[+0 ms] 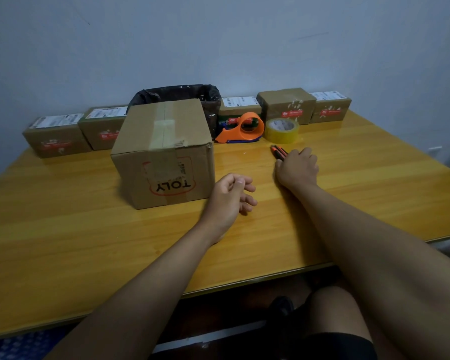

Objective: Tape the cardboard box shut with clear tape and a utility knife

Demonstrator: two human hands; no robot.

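The right hand (298,168) is laid palm down on the table (89,229), and its fingers are placed over the near end of the utility knife (278,152), whose orange and black body is seen pointing away toward the wall; whether the knife is actually gripped or only touched cannot be told, since the fingers are hidden by the back of the hand. The left hand (231,194) is held just above the table with its fingers loosely curled and nothing in it, near the right front corner of the cardboard box (164,152) but apart from it. The box is stood on the table to the left of both hands, its top flaps are closed, and strips of tape are seen along the top seam and down the front face, where a red printed mark is shown upside down. Behind the knife a roll of clear tape (282,131) is laid flat, and just to its left an orange tape dispenser (242,129) is rested on the table. A bin lined with a black bag (177,93) is stood directly behind the box. Along the wall a row of smaller sealed parcels (56,136) with white labels is lined up on both sides of the bin.
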